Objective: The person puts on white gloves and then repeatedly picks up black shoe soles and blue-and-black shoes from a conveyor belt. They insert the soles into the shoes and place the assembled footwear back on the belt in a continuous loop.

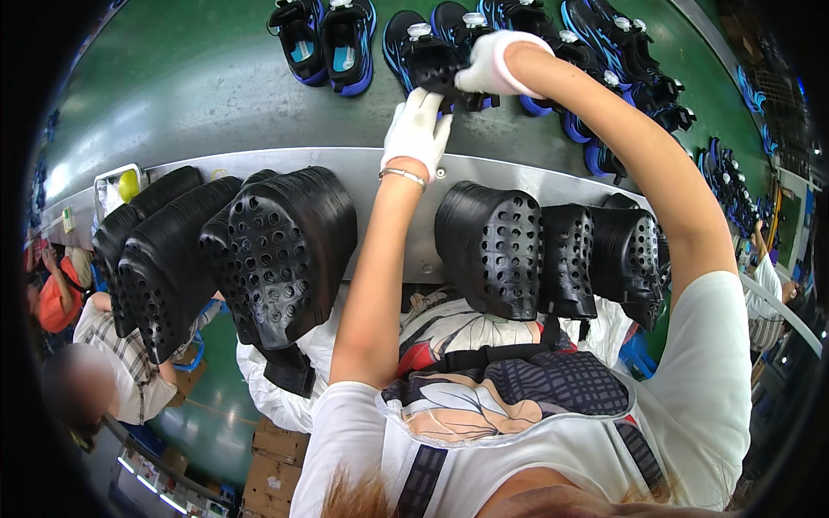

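Head view, looking down over a green conveyor belt (216,78) carrying blue-and-black shoes in a row. Both gloved hands reach forward to one shoe (429,59) near the belt's near edge. The right hand (490,62) is closed on the shoe's upper from the right side, its grip clamped on the black collar area. The left hand (416,129) lies just below and against the same shoe, fingers extended upward along its near side; whether its grip closes on the shoe cannot be told, as the fingertips merge with the dark upper. The step in hand appears to be working on or seating a part at this shoe while it rests on the belt. The next move would seem to call for a steady hold by the right hand while the left presses or adjusts. Stacks of black perforated insoles (285,246) hang along the metal rail (345,164) nearer the body, untouched.
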A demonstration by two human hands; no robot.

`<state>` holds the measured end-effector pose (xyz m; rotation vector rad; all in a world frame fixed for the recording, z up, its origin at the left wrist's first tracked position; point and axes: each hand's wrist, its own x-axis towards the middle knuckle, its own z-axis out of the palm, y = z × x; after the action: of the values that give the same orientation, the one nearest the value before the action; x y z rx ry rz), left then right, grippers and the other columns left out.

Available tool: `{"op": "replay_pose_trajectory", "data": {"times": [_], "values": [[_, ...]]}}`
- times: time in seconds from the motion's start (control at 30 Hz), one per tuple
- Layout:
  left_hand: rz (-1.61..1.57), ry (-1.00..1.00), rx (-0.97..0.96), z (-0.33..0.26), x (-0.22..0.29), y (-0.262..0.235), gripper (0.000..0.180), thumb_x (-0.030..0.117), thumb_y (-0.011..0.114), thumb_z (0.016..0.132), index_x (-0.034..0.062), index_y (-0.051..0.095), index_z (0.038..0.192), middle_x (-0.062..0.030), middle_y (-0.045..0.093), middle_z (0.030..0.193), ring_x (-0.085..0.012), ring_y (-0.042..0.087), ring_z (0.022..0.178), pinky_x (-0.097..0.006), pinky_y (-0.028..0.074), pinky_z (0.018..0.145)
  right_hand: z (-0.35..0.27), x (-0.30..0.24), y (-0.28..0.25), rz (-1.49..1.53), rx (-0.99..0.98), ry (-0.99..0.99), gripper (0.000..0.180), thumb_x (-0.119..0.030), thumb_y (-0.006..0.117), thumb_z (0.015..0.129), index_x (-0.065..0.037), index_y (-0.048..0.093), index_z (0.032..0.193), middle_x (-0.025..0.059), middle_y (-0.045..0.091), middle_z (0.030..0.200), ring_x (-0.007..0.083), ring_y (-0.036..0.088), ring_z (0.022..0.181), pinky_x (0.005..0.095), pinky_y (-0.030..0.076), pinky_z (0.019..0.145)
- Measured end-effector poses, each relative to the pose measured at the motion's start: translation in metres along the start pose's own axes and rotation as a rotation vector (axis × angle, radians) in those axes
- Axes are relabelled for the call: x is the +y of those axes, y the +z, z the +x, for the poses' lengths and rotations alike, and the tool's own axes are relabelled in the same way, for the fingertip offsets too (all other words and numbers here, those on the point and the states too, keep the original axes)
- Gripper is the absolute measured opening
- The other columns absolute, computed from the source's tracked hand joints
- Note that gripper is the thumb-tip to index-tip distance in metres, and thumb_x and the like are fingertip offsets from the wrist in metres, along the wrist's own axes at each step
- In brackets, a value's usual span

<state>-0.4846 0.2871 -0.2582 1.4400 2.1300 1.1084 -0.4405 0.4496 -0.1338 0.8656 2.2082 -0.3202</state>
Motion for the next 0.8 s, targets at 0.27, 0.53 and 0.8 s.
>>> {"op": "replay_pose_trajectory", "data": {"times": [0.27,0.53,0.8], "values": [[0.139,-0.437,-0.283,0.037,0.014,0.01,0.038,0.032,0.062,0.085,0.0091,0.061,0.115,-0.0155,0.063,0.113,-0.0379,0.059,0.103,-0.044,0.048,0.089,0.06,-0.041,0.033,-0.012,0.18,0.035,0.04,-0.04,0.05,0.09,-0.008,0.071,0.101,0.0159,0.068,0.106,0.0328,0.065,0.097,0.0414,0.052,0.083],[0.132,-0.613,-0.509,0.054,-0.012,0.022,0.045,0.043,0.059,0.087,0.0118,0.063,0.119,-0.0171,0.061,0.12,-0.0349,0.058,0.111,-0.04,0.049,0.091,0.073,-0.051,0.036,-0.21,0.015,-0.091,0.027,-0.029,0.053,0.091,-0.02,0.068,0.113,0.0107,0.066,0.114,0.0288,0.064,0.103,0.0396,0.052,0.087],[0.272,-0.456,-0.525,0.057,-0.016,0.027,0.036,0.03,0.063,0.086,0.0104,0.063,0.116,-0.0163,0.061,0.12,-0.0353,0.059,0.108,-0.041,0.049,0.091,0.095,-0.042,0.04,-0.005,0.177,-0.082,0.036,-0.037,0.057,0.089,-0.014,0.067,0.113,0.0098,0.067,0.115,0.0288,0.064,0.105,0.0413,0.051,0.087]]}}
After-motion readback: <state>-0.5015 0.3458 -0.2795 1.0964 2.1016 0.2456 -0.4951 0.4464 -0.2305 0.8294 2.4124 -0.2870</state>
